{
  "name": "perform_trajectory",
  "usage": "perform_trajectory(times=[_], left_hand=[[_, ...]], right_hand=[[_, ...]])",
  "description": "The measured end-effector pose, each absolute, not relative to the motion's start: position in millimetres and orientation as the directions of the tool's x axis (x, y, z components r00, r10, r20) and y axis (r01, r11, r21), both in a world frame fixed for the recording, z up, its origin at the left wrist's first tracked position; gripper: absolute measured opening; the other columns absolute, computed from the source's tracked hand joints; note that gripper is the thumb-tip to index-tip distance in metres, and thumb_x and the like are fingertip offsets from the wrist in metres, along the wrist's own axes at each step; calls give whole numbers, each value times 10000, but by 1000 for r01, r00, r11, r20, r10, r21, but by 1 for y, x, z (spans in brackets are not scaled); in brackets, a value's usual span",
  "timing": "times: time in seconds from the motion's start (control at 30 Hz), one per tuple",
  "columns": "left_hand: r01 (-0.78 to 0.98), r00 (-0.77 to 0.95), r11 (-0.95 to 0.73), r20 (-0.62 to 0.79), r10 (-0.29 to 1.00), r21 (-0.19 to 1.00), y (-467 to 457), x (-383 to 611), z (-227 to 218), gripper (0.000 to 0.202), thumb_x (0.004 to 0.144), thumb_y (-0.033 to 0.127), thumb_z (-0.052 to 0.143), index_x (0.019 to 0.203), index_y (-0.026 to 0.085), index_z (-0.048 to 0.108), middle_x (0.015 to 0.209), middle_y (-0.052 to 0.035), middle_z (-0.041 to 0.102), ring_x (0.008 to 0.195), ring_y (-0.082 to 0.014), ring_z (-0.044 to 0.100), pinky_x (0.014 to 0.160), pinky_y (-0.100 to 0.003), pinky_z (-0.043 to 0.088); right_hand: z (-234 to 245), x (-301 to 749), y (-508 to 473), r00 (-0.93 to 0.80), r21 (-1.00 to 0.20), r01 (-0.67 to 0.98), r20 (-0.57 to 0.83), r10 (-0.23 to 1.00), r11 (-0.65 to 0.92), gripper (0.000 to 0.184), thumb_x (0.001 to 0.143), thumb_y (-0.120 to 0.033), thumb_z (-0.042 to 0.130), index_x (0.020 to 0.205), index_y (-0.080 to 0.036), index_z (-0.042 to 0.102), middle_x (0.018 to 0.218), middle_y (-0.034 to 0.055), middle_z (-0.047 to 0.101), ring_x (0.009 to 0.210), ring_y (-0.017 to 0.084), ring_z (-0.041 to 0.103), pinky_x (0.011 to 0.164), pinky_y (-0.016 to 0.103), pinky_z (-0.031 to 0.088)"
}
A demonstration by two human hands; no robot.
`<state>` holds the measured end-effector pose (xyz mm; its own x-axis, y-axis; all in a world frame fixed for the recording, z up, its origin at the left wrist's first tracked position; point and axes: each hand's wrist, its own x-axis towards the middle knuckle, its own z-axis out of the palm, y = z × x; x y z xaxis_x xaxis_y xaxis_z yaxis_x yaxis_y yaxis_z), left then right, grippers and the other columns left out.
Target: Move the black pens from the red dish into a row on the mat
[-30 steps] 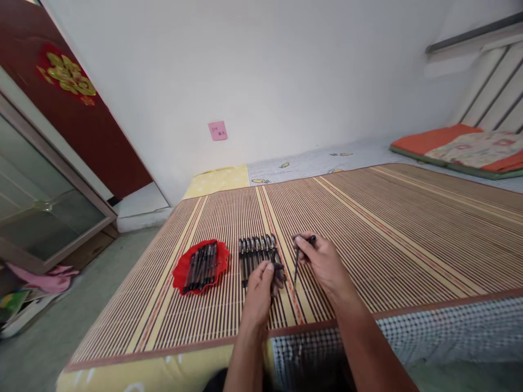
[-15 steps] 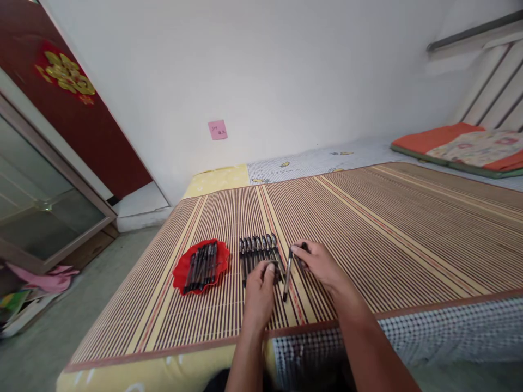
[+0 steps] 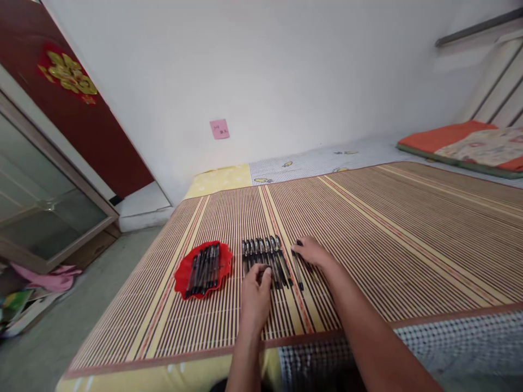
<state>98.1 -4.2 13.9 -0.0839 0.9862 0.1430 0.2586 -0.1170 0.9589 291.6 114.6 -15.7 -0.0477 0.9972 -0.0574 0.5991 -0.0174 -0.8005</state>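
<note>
A row of black-capped pens [image 3: 261, 247] lies side by side on a striped bamboo mat [image 3: 196, 321]. My left hand [image 3: 255, 294] rests over the lower part of this row, its fingers loosely curled and the thumb apart from the index finger. I see nothing gripped in it, though its fingertips partly cover the pens. To the right of the row, my right hand [image 3: 314, 252] pinches the upper end of a pen [image 3: 299, 272], which slants down along the mat. On the left, a red scalloped dish [image 3: 183, 272] holds several more dark pens [image 3: 204, 267].
The mat covers a bed against a white wall [image 3: 310, 71] with a pink note [image 3: 219, 129] on it. A folded orange and floral quilt [image 3: 453, 136] lies at the far right. A glass-panelled door [image 3: 44, 185] stands at left, beside pink cloth [image 3: 55, 277] on the floor.
The pen at my right hand has swung its lower end to the right. My left hand has drawn slightly left and down, uncovering lower ends of pens at the row's right side.
</note>
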Motion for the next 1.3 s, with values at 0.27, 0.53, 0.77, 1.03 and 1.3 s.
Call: perform_trajectory(times=[0.27, 0.53, 0.77, 1.03, 1.3], left_hand=[[230, -59, -129, 146, 988, 965, -2, 102, 14, 196, 872, 341, 554, 819, 179, 649, 774, -34, 652, 769, -190, 589, 724, -279, 437], [210, -75, -113, 131, 988, 971, -2, 98, 9, 194, 852, 360, 595, 829, 181, 666, 769, -33, 657, 762, -192, 591, 716, -275, 427], [208, -61, -109, 124, 990, 972, -2, 94, 9, 202, 856, 368, 593, 809, 184, 662, 751, -31, 644, 750, -191, 586, 704, -273, 426], [126, -49, -96, 102, 994, 987, -4, 96, 14, 206, 831, 378, 634, 810, 176, 665, 729, -23, 651, 712, -169, 598, 682, -262, 445], [-280, 41, 6, 5, 999, 960, -7, 109, 18, 346, 828, 406, 674, 1074, 164, 677, 818, -33, 703, 648, -119, 618, 575, -210, 425]], right_hand=[[-29, 278, 117, 21, -807, 591, 22, 1000, 5, 212, 786, -225, 600, 583, -169, 577, 614, 31, 597, 622, 145, 544, 579, 243, 352], [-33, 282, 96, 6, -898, 435, -79, 997, -74, 169, 813, -189, 587, 665, -193, 507, 513, -39, 525, 454, 119, 582, 446, 205, 388], [-30, 289, 86, -57, -924, 361, -156, 986, -125, 135, 778, -172, 631, 702, -192, 521, 527, -45, 560, 444, 124, 599, 411, 196, 400], [-2, 295, 83, -105, -997, 18, -82, 991, -80, 91, 822, -254, 645, 805, -166, 663, 678, 17, 673, 612, 136, 651, 555, 234, 510], [32, 243, 53, -367, -834, -533, 76, 927, -143, 185, 754, -341, 761, 877, -205, 742, 871, 36, 725, 776, 141, 669, 698, 246, 541]])
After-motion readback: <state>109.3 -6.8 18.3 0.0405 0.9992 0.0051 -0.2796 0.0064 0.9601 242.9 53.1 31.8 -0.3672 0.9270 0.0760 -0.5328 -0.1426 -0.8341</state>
